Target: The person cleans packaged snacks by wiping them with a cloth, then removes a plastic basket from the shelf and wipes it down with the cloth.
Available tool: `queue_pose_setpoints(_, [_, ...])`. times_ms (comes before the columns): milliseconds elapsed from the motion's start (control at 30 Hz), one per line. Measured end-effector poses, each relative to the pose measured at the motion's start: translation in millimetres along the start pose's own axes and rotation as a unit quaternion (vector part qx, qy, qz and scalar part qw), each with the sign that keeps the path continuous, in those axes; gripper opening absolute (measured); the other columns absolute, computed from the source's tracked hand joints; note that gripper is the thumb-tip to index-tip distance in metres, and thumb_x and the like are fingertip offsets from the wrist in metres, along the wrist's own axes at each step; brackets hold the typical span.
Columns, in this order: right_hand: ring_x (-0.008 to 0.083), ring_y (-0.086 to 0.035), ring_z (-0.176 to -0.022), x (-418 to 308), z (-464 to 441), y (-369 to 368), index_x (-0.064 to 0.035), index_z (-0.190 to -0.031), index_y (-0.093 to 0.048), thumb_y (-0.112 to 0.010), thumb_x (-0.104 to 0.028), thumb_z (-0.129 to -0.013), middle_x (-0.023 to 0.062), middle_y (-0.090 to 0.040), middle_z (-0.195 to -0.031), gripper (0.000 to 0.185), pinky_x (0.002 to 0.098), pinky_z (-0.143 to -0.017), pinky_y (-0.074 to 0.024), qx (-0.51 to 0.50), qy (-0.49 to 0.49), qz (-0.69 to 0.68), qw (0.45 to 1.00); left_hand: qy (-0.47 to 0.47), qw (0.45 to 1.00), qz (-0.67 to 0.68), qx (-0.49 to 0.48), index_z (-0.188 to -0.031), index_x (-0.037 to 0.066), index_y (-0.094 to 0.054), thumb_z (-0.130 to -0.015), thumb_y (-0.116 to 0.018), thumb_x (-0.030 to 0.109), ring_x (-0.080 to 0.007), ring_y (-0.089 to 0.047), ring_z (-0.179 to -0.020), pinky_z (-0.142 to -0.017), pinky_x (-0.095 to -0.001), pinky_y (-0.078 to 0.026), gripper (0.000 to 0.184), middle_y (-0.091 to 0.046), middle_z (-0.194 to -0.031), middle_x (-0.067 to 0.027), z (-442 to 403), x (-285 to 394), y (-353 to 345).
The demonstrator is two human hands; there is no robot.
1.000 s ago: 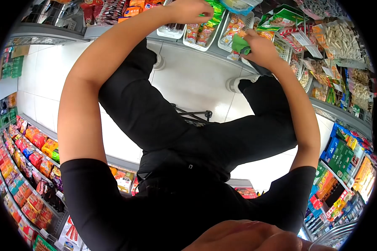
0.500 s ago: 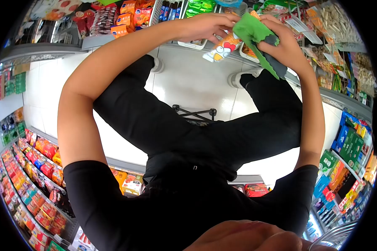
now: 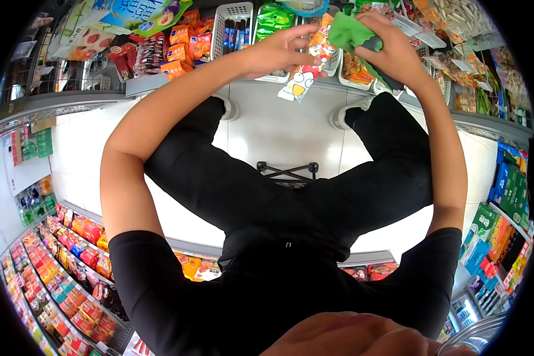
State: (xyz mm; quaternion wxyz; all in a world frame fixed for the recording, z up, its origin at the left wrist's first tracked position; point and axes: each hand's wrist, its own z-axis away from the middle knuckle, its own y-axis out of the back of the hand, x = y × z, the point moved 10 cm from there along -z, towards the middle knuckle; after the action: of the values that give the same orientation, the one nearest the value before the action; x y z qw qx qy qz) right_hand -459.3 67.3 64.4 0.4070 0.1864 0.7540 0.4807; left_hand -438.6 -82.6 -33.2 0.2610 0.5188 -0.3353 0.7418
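A long orange and white snack packet (image 3: 303, 82) with a big-eyed cartoon bird on it hangs tilted above the shelf's front edge. My left hand (image 3: 279, 54) is closed on its left side, with fingers partly hidden behind it. My right hand (image 3: 391, 50) grips a green and dark grey cloth (image 3: 347, 32), bunched between thumb and fingers. The cloth's left end is at the packet's upper right edge; whether it touches cannot be made out.
Ahead, a shelf holds white baskets (image 3: 218, 35) of snacks, orange packets (image 3: 178, 52) and green packets (image 3: 274, 22). My legs are spread over the white tiled floor (image 3: 279, 118), with a black folding frame (image 3: 286, 170) between them. More stocked shelves (image 3: 59, 285) stand behind me.
The packet has swung slightly left and shows more of its printed front. My left hand has shifted its fingers along it. The cloth has moved up a little and is more bunched.
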Motion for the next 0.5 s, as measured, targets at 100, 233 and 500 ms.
queue_pose_setpoints(100, [0.0402,-0.065,-0.110,6.6,3.0,2.1,-0.0021,-0.128,-0.061,-0.078,-0.019,-0.083,0.0188,-0.067,-0.120,0.051,0.0424,-0.095,-0.0517,0.049,-0.014,0.037,0.998,-0.004,1.000,0.014,0.001,-0.164,0.013,-0.021,-0.099,-0.070,0.014,-0.0226,-0.072,-0.114,-0.078,-0.0323,-0.057,0.081,-0.060,-0.143,-0.0105,3.0,6.1,-4.2])
queue_pose_setpoints(233, [0.0398,-0.065,-0.109,-33.4,1.6,-9.9,-0.0046,-0.131,-0.060,-0.080,-0.019,-0.082,0.0175,-0.067,-0.123,0.054,0.0425,-0.092,-0.0536,0.051,0.047,0.015,0.998,-0.001,1.000,-0.014,-0.002,-0.163,0.015,-0.022,-0.100,-0.067,0.009,-0.0216,-0.072,-0.115,-0.072,-0.0279,-0.056,0.078,-0.058,-0.145,-0.0093,-0.8,-0.2,-4.2])
queue_pose_setpoints(500, [0.0423,-0.067,-0.095,2.2,-0.6,10.4,-0.0029,-0.113,-0.065,-0.077,-0.025,-0.082,0.0216,-0.066,-0.100,0.040,0.0475,-0.081,-0.0532,0.042,-0.085,0.031,0.995,0.034,0.998,0.012,-0.054,-0.160,0.013,-0.026,-0.100,-0.062,0.004,-0.0293,-0.066,-0.124,-0.096,-0.0401,-0.059,0.070,-0.053,-0.148,-0.0146,-0.4,-1.4,-19.5])
